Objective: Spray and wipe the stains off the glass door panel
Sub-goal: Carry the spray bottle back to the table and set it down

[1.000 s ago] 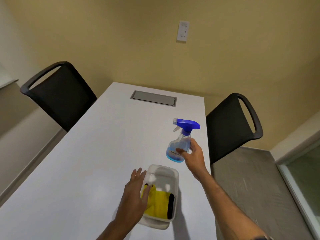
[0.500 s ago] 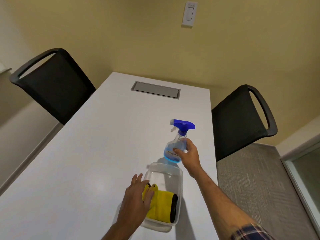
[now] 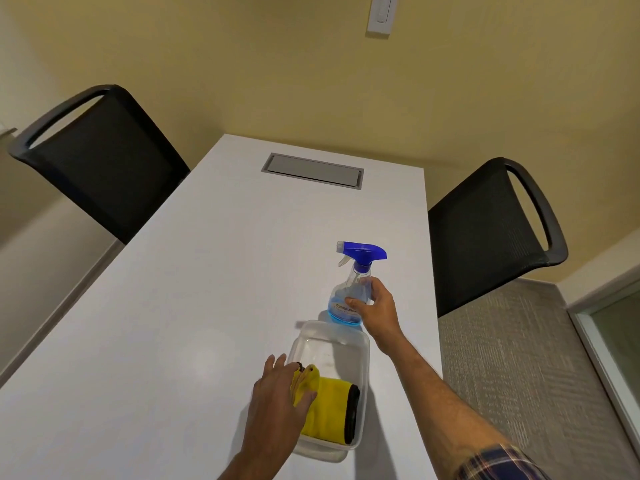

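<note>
A clear spray bottle [image 3: 349, 289] with a blue trigger head and a little blue liquid stands or hovers just beyond the far end of a clear plastic tub [image 3: 360, 344] on the white table [image 3: 173, 306]. My right hand [image 3: 375, 310] is wrapped around the bottle's body. A folded yellow cloth [image 3: 329, 407] with a black edge lies in the near half of the tub. My left hand [image 3: 277, 400] rests on the cloth's left part, its thumb and fingers pinching a raised fold. A strip of glass panel [image 3: 620, 327] shows at the far right edge.
Two black chairs flank the table, one at the left [image 3: 100, 161] and one at the right [image 3: 491, 230]. A grey cable hatch [image 3: 313, 170] sits in the table's far end. A white wall switch [image 3: 381, 13] hangs on the yellow wall. Grey carpet [image 3: 512, 358] lies to the right.
My left hand has closed onto the yellow cloth and bunched up a fold. My right hand keeps hold of the spray bottle near the tub's far end.
</note>
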`<state>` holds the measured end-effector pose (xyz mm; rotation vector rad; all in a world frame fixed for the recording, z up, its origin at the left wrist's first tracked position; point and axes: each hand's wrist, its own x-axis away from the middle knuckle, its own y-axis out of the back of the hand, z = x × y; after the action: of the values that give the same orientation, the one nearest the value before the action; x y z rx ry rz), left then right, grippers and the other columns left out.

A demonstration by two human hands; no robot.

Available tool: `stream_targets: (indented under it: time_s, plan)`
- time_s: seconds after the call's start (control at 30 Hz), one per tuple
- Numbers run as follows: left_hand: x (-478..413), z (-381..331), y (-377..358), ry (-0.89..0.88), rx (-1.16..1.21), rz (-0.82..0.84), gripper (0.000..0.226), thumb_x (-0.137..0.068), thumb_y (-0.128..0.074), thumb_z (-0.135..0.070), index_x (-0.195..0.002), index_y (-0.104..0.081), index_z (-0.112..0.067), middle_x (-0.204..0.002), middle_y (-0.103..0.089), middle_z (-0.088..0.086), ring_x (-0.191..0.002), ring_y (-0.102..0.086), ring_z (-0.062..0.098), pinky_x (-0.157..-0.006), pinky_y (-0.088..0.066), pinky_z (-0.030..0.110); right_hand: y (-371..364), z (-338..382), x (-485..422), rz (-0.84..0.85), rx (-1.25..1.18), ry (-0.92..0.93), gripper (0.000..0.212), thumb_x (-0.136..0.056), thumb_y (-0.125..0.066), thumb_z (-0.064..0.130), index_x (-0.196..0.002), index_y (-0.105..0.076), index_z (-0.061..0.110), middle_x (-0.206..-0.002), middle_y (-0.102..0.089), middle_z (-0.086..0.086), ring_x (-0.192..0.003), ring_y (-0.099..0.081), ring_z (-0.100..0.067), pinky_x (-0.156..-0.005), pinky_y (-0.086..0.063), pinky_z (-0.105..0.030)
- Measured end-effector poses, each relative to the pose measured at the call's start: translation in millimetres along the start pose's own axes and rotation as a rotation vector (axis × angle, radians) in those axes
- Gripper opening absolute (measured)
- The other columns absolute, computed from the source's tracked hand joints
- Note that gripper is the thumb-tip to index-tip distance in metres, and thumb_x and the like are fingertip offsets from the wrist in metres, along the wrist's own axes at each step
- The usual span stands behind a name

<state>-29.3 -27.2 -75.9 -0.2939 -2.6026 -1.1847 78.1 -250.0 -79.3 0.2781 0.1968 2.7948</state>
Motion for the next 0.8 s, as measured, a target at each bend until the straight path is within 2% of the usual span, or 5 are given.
stream_targets:
  time_s: [0.13,0.3,0.43,0.7,0.8]
  plan:
    - [0,1,-2,0.006,0.002,0.002,0.057,-0.094,-0.067,-0.05,-0.144,-0.052,-0.029,-0.166,-0.038,-0.003,-0.157,-0.027,0.018,-0.125,-0.032,0.041,-1,-4,-4,0.007,0.0,-0.005,0.04,-0.09,-0.075,0.006,-0.125,-0.058,0.013,-0.123,-0.066,-0.004,-0.113,-0.064,-0.019,-0.081,-0.055,-0.019]
    - [1,1,-2,0.007,-0.004,0.004,0.051,-0.096,-0.066,-0.048,-0.141,-0.054,-0.028,-0.165,-0.039,-0.004,-0.158,-0.027,0.018,-0.125,-0.03,0.039,-2,-8,-6,0.005,0.008,-0.023,0.042,-0.09,-0.074,0.004,-0.127,-0.057,0.009,-0.126,-0.065,-0.009,-0.117,-0.062,-0.024,-0.097,-0.055,-0.038]
    - [1,1,-3,-0.01,0.004,0.003,0.041,-0.096,-0.066,-0.045,-0.132,-0.059,-0.027,-0.164,-0.042,-0.004,-0.158,-0.026,0.017,-0.125,-0.03,0.038,-3,-11,-5,0.002,0.002,-0.04,0.043,-0.089,-0.074,0.003,-0.128,-0.056,0.008,-0.127,-0.064,-0.01,-0.119,-0.062,-0.027,-0.101,-0.055,-0.044]
    - [0,0,-4,-0.012,0.01,-0.016,0.036,-0.099,-0.064,-0.04,-0.131,-0.06,-0.024,-0.162,-0.045,-0.003,-0.158,-0.027,0.018,-0.125,-0.029,0.037,-4,-11,-6,0.012,0.038,-0.033,0.043,-0.089,-0.075,0.004,-0.128,-0.057,0.011,-0.124,-0.065,-0.007,-0.119,-0.062,-0.027,-0.101,-0.055,-0.044]
    - [-1,0,-4,-0.029,0.013,-0.026,0.041,-0.099,-0.065,-0.035,-0.137,-0.06,-0.02,-0.163,-0.043,0.0,-0.159,-0.025,0.019,-0.126,-0.027,0.037,0,-5,-2,0.035,0.087,-0.04,0.052,-0.088,-0.076,0.006,-0.135,-0.055,0.013,-0.129,-0.063,-0.005,-0.121,-0.06,-0.025,-0.104,-0.054,-0.045]
